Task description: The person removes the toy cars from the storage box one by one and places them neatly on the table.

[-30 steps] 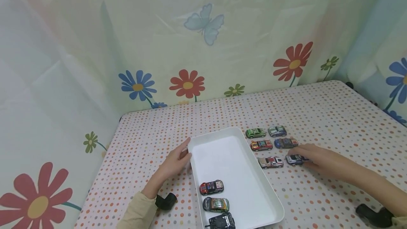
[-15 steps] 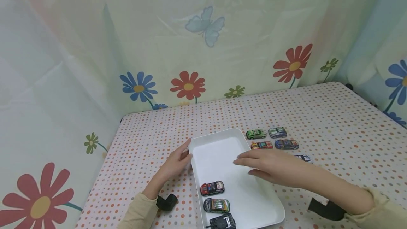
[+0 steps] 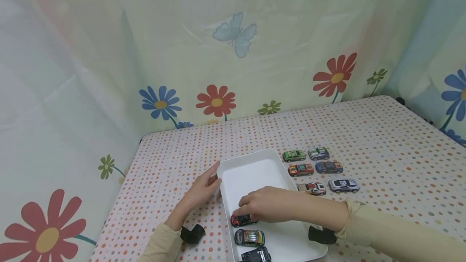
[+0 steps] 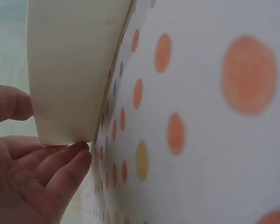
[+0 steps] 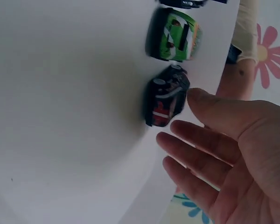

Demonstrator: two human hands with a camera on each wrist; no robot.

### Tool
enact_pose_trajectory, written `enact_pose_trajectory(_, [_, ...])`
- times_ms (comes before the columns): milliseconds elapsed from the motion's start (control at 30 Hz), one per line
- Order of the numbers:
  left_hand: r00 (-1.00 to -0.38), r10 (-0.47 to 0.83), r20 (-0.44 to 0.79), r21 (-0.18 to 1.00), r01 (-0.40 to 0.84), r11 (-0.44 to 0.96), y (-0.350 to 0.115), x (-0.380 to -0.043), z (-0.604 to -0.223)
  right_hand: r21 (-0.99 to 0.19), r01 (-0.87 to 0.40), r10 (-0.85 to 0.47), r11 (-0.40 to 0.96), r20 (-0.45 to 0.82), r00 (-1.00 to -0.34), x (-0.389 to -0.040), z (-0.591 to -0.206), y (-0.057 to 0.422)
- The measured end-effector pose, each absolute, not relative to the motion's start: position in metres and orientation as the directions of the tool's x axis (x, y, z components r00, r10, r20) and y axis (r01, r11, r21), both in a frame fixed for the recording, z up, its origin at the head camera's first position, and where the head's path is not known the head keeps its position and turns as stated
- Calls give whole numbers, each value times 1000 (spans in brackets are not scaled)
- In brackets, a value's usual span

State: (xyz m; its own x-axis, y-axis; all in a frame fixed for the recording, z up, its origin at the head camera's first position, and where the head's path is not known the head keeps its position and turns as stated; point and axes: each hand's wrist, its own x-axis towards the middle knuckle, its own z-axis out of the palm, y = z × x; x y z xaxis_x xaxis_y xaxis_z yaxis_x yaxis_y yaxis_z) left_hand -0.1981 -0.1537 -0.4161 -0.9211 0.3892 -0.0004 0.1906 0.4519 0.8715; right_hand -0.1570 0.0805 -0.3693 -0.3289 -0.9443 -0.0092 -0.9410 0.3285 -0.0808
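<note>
A white tray lies on the dotted cloth. Along its left side are a red-and-black toy car, a green-and-orange toy car and a black toy car. My right hand is lowered over the red-and-black car and partly hides it. In the right wrist view, thumb and index fingertip lie close beside that car, with the fingers loosely extended; firm contact cannot be made out. My left hand touches the tray's far left corner, where its fingers meet the outer wall.
Right of the tray stand several toy cars in two columns, among them a green one, a blue one and a silver-white one. A flowered curtain rises behind the table.
My right hand has left the silver-white car on the table and moved left into the tray, over the red-and-black car. The left hand stays at the tray's corner.
</note>
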Motion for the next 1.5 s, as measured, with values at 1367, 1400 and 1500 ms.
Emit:
enact_pose_trajectory(1367, [-926, 378, 5, 883, 182, 434, -144, -176, -381, -293, -465, -418, 835, 211, -884, -203, -335, 207])
enact_pose_trajectory(1400, [-925, 379, 3, 882, 181, 435, -143, -176, -380, -289, -420, -375, 860, 200, -905, -206, -337, 218])
enact_pose_trajectory(1500, [-926, 378, -4, 878, 178, 444, -143, -176, -379, -269, -315, -278, 910, 167, -946, -214, -347, 250])
